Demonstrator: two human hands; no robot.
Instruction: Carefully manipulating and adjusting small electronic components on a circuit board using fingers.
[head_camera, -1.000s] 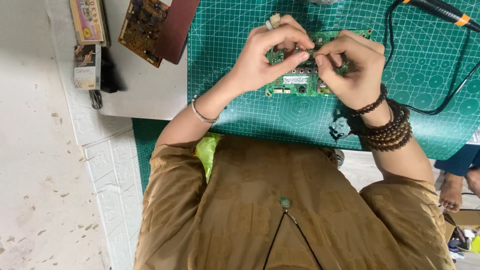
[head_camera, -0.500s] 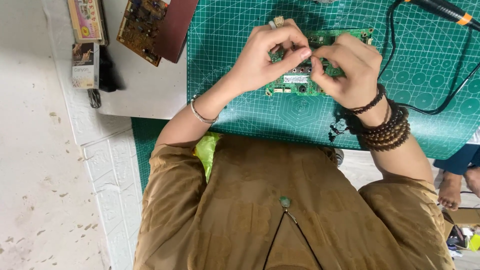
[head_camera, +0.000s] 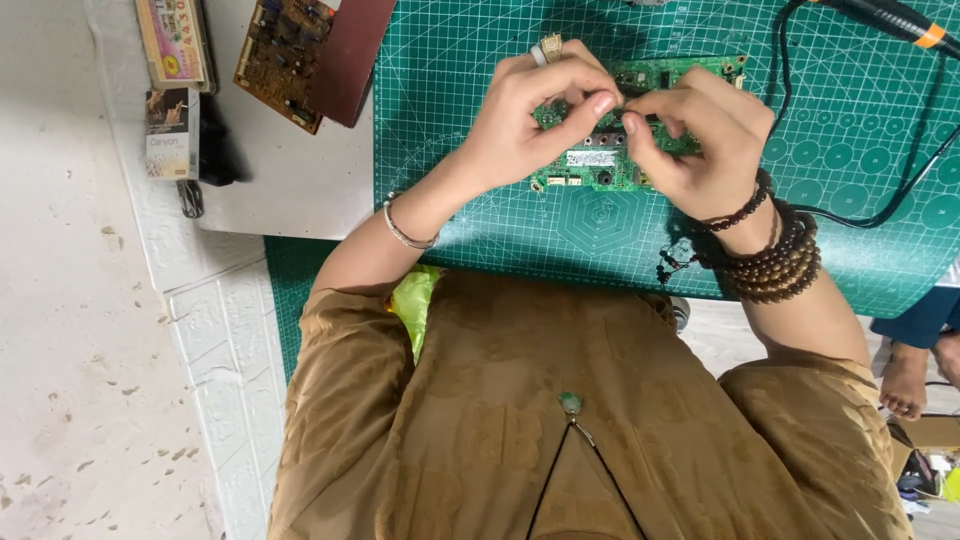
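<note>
Squarely over a green circuit board (head_camera: 610, 165), flat on a green cutting mat (head_camera: 480, 90) with printed grid lines. Left hand (head_camera: 530, 125) curled, thumb and forefinger pressed together at their tips over the board's middle, a ring on one finger, a thin metal bangle (head_camera: 405, 228) at the wrist. Right hand (head_camera: 700, 140) likewise curled, fingertips pinched close against those of the left, so that both hands meet just above the board; whatever sits between the tips too small to make out. Dark bead bracelets (head_camera: 770, 255) stacked on the right wrist. Above right, a black cable (head_camera: 850, 212) looping across the mat, and a black tool with an orange band (head_camera: 905, 20) at the top edge. Off the mat to the left, a brown circuit board (head_camera: 285, 55) on a grey tabletop, beside small printed boxes (head_camera: 172, 90).
</note>
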